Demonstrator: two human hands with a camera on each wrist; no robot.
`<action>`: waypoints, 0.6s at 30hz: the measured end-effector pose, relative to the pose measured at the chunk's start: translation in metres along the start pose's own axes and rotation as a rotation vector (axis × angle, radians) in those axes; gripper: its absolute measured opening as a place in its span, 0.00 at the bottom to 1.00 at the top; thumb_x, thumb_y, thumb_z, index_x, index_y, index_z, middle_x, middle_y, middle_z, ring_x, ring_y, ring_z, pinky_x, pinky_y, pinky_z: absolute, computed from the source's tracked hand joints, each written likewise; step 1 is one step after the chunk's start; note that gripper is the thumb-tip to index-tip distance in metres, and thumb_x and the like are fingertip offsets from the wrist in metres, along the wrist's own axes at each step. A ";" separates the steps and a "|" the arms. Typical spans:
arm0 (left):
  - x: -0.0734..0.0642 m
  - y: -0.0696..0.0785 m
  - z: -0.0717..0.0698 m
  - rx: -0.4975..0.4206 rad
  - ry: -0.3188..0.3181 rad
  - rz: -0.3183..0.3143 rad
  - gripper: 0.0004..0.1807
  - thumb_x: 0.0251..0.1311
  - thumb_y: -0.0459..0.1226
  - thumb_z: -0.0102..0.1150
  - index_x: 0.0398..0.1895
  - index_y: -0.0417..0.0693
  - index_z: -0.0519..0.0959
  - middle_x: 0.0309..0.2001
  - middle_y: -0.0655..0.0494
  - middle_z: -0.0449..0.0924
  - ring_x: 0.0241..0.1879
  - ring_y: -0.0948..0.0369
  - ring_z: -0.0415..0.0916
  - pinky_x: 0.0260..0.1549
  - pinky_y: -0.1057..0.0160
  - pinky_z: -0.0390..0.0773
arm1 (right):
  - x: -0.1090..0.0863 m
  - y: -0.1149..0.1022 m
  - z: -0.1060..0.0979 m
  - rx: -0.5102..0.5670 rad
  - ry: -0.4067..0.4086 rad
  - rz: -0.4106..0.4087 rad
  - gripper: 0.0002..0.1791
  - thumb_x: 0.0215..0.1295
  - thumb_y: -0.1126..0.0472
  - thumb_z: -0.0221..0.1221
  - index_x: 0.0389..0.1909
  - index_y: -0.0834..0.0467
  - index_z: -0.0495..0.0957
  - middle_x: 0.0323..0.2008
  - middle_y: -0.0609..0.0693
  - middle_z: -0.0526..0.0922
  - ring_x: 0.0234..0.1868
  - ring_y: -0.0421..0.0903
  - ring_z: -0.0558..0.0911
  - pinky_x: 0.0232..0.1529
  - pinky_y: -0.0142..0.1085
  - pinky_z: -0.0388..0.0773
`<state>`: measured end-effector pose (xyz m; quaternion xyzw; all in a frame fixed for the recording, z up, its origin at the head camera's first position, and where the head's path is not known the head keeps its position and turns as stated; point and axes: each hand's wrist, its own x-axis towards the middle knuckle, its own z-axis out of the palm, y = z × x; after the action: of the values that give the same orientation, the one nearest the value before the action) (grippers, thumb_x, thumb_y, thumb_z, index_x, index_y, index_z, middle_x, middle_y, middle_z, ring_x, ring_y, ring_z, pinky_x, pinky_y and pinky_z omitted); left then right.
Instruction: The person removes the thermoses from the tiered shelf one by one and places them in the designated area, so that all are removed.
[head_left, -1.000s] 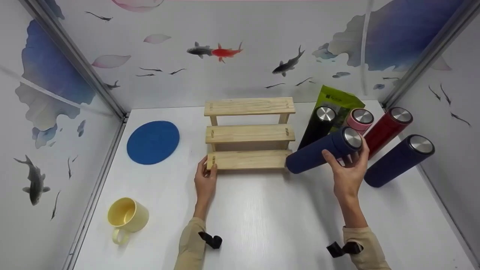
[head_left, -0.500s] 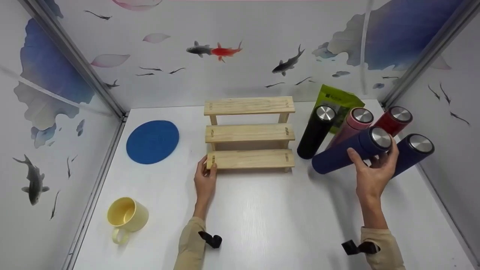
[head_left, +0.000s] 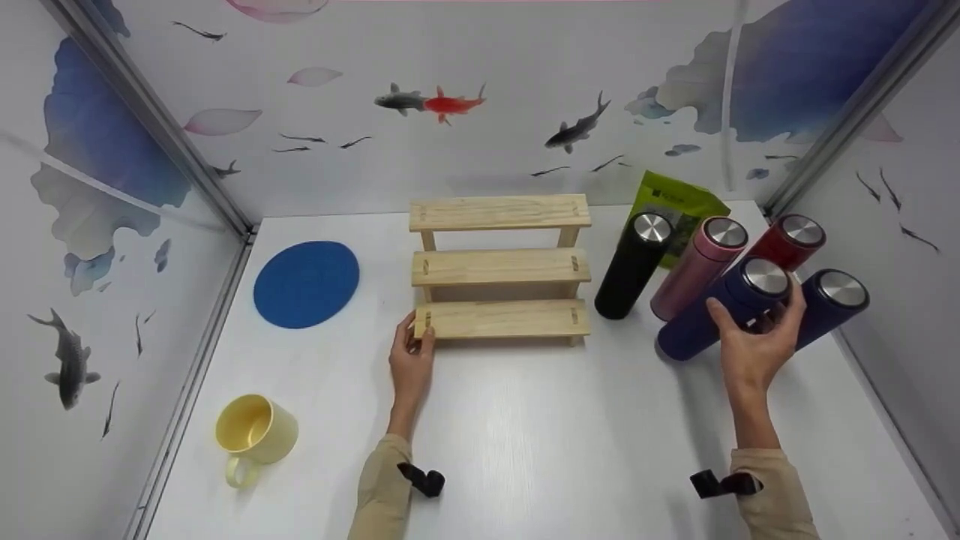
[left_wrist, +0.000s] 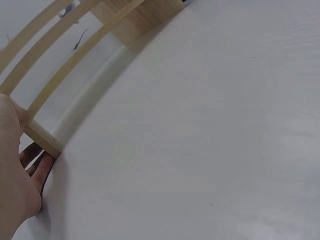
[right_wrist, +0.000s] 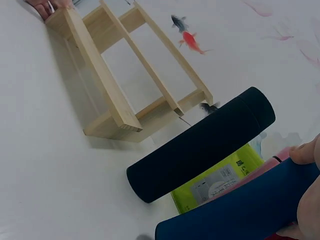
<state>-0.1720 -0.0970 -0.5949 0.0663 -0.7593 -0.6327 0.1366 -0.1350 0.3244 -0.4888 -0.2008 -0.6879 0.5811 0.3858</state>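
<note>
My right hand (head_left: 757, 352) grips a dark blue thermos flask (head_left: 694, 326) near its steel-topped lid, thumb on the left side. In the right wrist view the flask's blue body (right_wrist: 240, 202) crosses the lower right, beside a black thermos (right_wrist: 200, 145). At the left end of a three-tier wooden shelf (head_left: 502, 320), my left hand (head_left: 410, 367) holds the lowest board, thumb on top and fingers at the side. The left wrist view shows the fingers (left_wrist: 44, 170) by the shelf's end piece (left_wrist: 45, 140).
Around the held flask stand a pink thermos (head_left: 694, 266), a red one (head_left: 780, 244) and a second blue one (head_left: 829, 307). A green packet (head_left: 675, 206) leans behind them. Leftward are a round blue mat (head_left: 306, 285) and a yellow mug (head_left: 259, 431). Printed walls enclose the table.
My right hand has carried the blue thermos rightward, away from the shelf's right end to in front of the pink and red thermoses. The left hand has stayed on the shelf.
</note>
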 end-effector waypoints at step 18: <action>0.012 -0.041 0.008 -0.001 0.029 -0.036 0.25 0.71 0.38 0.61 0.70 0.48 0.72 0.53 0.44 0.83 0.46 0.54 0.80 0.46 0.66 0.78 | 0.006 0.031 0.003 -0.111 -0.012 0.014 0.51 0.51 0.66 0.76 0.75 0.41 0.63 0.69 0.44 0.71 0.66 0.43 0.73 0.58 0.37 0.75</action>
<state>-0.1890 -0.1007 -0.6353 0.0893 -0.7556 -0.6344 0.1362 -0.1465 0.3346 -0.5170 -0.2233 -0.7199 0.5458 0.3660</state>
